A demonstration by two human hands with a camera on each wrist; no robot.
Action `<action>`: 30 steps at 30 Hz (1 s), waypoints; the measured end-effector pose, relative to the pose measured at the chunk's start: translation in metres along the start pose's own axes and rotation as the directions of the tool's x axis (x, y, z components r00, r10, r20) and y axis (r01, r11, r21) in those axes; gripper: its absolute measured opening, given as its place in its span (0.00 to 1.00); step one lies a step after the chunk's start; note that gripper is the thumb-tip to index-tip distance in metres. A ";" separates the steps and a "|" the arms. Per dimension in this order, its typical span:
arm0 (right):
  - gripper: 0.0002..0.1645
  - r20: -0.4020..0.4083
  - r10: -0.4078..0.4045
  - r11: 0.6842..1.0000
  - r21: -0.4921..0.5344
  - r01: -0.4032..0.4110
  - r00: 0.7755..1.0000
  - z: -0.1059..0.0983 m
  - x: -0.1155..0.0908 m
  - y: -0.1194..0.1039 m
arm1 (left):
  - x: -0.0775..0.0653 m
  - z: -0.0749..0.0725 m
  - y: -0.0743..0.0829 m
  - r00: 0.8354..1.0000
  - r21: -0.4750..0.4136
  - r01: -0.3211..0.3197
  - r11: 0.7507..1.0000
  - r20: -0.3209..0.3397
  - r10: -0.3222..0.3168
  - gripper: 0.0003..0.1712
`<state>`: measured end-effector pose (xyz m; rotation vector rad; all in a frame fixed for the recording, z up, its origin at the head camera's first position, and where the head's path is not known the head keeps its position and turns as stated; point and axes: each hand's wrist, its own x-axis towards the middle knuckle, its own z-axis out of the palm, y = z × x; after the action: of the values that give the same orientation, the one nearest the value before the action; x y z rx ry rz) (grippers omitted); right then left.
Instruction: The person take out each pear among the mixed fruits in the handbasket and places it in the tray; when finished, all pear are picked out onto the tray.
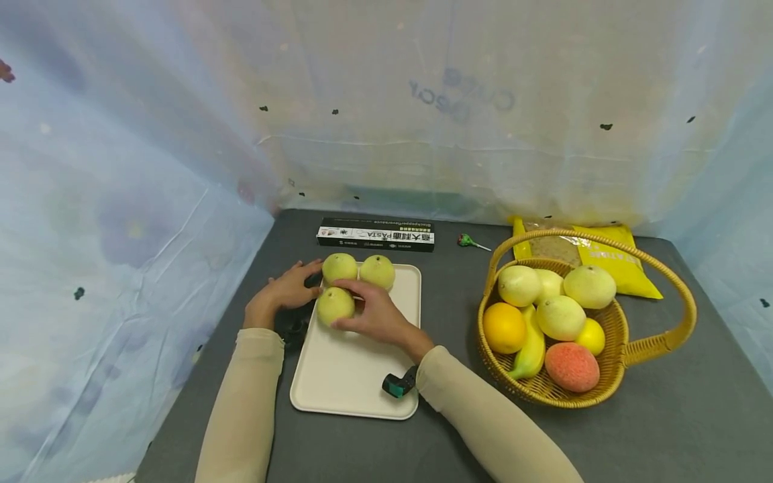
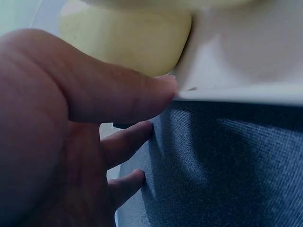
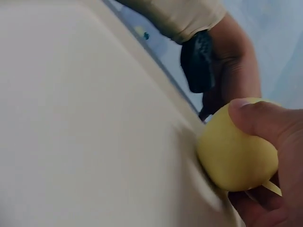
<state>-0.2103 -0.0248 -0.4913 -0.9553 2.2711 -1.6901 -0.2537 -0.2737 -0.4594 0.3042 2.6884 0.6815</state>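
My right hand [image 1: 380, 314] grips a round yellow-green pear [image 1: 335, 306], thumb on one side and fingers on the other. That pear [image 3: 239, 149] sits low against the tray's left side in the right wrist view. Two more pears, one at the far left corner [image 1: 339, 268] and another beside it [image 1: 378, 272], rest on the cream tray [image 1: 350, 386]. My left hand [image 1: 291, 287] lies at the tray's left edge with fingers extended. In the left wrist view its thumb [image 2: 137, 92] is at the rim by a pear [image 2: 137, 38], and two fingertips reach the grey table.
Right of the tray stands a wicker basket [image 1: 492, 365] with pears, a banana, an orange, a lemon and a reddish fruit. Behind it lies a yellow packet [image 1: 628, 268]. A black pasta box [image 1: 376, 234] and a lollipop [image 1: 473, 242] lie at the back.
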 end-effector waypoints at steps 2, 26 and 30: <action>0.47 -0.011 -0.004 1.000 -0.025 0.004 1.000 0.002 0.001 0.003 | 0.000 0.000 0.000 1.000 0.000 -0.003 1.000 0.001 0.003 0.41; 0.49 -0.007 -0.051 0.976 -0.211 0.048 0.999 -0.058 -0.086 -0.072 | 0.002 -0.001 0.002 1.000 0.011 0.014 1.000 0.021 -0.014 0.40; 0.48 -0.033 -0.069 0.971 -0.231 0.060 0.997 -0.089 -0.122 -0.087 | 0.002 -0.001 0.000 1.000 0.002 0.005 1.000 0.019 -0.005 0.40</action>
<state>-0.1224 0.1025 -0.4114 -1.0594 2.5314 -1.5070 -0.2559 -0.2732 -0.4595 0.3025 2.6712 0.6719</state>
